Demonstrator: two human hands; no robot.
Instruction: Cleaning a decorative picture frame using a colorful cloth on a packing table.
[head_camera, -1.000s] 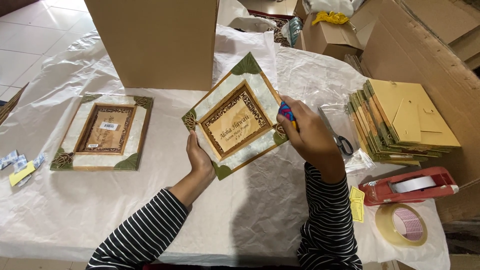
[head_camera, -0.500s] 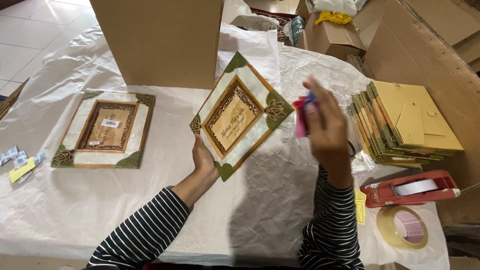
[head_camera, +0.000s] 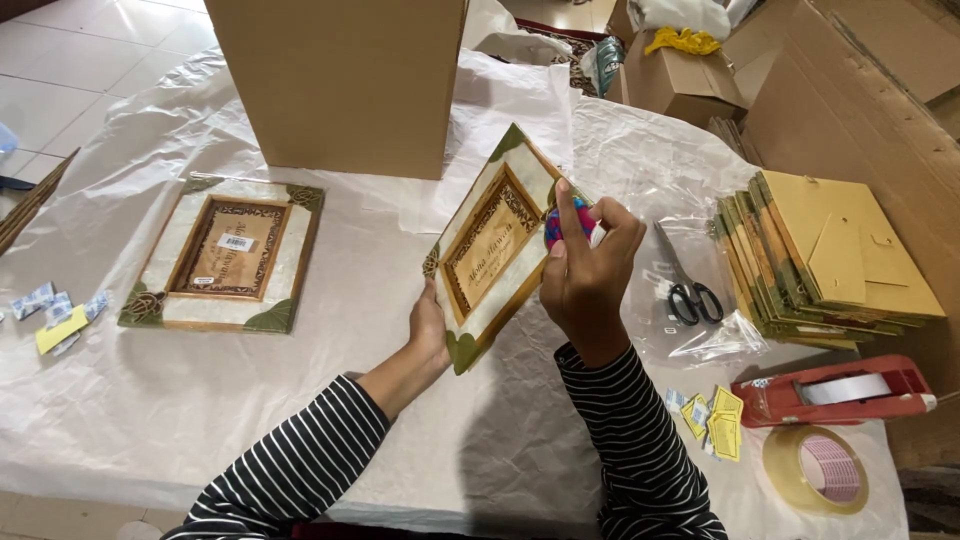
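Gripping a tilted picture frame (head_camera: 495, 245), the left hand (head_camera: 430, 325) steadies it; right hand (head_camera: 585, 265) pinches a pink-blue marker (head_camera: 560, 222) near a closed cardboard box (head_camera: 340, 80).

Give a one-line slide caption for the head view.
Left hand tilts a picture frame; right hand holds a small pink-blue object against it.

Left hand (head_camera: 428, 330): enters from 7 o'clock, forearm in black-and-white striped sleeve angled toward 1 o'clock. Palm turned up and inward, fingers hidden, thumb side visible, wrist bare past cuff. Closed in grip.

Right hand (head_camera: 585, 265): enters from 6 o'clock, striped sleeve running nearly vertical, cuff at wrist. Back of hand faces camera. Fingers (head_camera: 610, 215) curled tight toward 12 o'clock, thumb straight up along 11 o'clock side, pinching something small.

Hands near each other, left at 8 o'clock of right, not touching.
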